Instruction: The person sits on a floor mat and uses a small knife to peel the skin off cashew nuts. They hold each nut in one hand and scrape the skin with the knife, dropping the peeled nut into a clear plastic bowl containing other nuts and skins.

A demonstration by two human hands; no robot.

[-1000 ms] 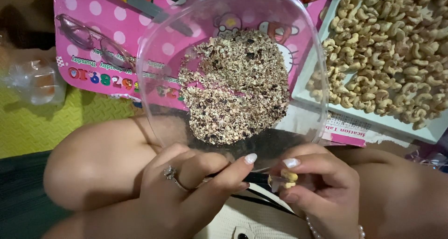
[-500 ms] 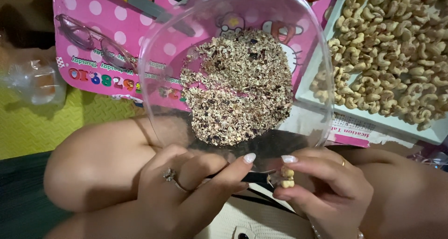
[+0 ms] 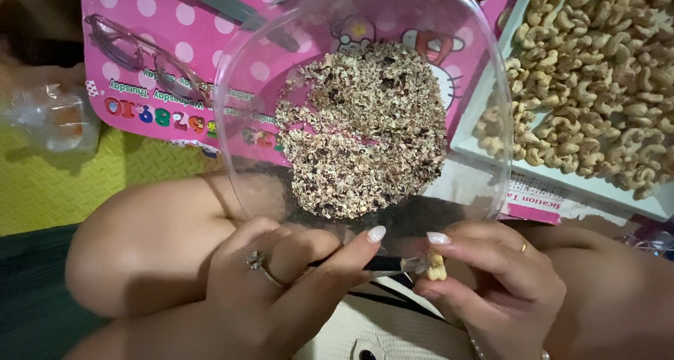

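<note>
Peeling is in hand, by the look of it. The left hand [image 3: 281,290] grips a small dark-handled knife [image 3: 372,264], its blade tip against a pale cashew [image 3: 437,265] pinched in the fingers of the right hand [image 3: 491,290]. Both sit just below the clear bowl [image 3: 239,163], which holds a heap of brown skins [image 3: 361,128]. A white tray [image 3: 484,146] of cashews lies right of the bowl. The next scrape calls for a light blade, kept clear of the fingertips.
</note>
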